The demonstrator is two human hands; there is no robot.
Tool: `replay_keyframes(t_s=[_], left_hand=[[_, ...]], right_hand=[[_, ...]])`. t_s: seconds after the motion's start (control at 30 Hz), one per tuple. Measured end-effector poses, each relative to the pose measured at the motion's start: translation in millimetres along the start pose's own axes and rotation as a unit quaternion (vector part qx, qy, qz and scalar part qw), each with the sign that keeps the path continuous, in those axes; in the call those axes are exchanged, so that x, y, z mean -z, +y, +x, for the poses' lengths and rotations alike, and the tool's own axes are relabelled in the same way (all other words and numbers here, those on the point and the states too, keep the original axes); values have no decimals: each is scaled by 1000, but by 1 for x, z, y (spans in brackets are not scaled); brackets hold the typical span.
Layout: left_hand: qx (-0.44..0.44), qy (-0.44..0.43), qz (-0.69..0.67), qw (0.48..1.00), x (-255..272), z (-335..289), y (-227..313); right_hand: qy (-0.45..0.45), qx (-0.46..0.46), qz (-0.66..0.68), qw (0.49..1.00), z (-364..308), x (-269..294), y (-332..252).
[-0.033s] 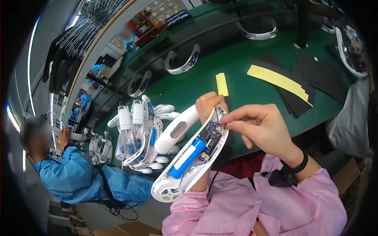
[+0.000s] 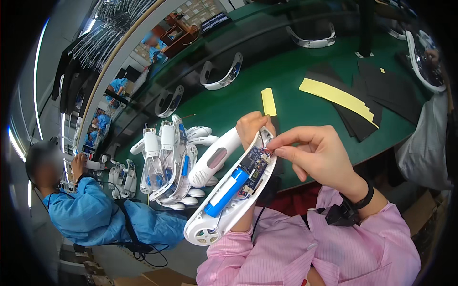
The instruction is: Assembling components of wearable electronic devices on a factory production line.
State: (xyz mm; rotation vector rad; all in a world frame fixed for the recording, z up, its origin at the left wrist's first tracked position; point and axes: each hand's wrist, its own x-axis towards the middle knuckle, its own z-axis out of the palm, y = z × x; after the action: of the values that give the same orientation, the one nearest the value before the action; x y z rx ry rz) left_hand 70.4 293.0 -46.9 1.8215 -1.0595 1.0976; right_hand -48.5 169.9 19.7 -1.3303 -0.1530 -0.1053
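A curved white neckband device is held tilted in front of me, one arm's inner side open. Inside that arm lie a blue cylindrical battery and a dark circuit board. My left hand grips the device near its upper bend, fingers closed around it and partly hidden behind it. Thumb and forefinger of my right hand pinch at thin red and dark wires by the board's upper end. The other arm, with a dotted grille and an oblong window, points to the left.
Several similar white devices are heaped on the green table to the left. Yellow strips and black sheets lie at the right. More neckbands stand farther back. A person in blue sits at the left.
My hands and the device stay practically in place. The head of the person in blue has shifted slightly to the right.
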Motion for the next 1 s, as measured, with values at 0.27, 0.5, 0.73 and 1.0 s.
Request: replay_keyframes(t_s=[0.27,0.5,0.73,1.0], left_hand=[[-48,91,-45,994,-3,8,5],[-68,63,3,996,-5,-4,0],[-34,77,9,996,-10,-8,-14],[-79,136,-90,983,-16,2,-16]], right_hand=[[-110,-112,60,986,-2,0,-12],[-98,-4,-37,994,4,13,12],[-65,98,-127,985,4,5,18],[-137,101,-148,974,16,6,21]])
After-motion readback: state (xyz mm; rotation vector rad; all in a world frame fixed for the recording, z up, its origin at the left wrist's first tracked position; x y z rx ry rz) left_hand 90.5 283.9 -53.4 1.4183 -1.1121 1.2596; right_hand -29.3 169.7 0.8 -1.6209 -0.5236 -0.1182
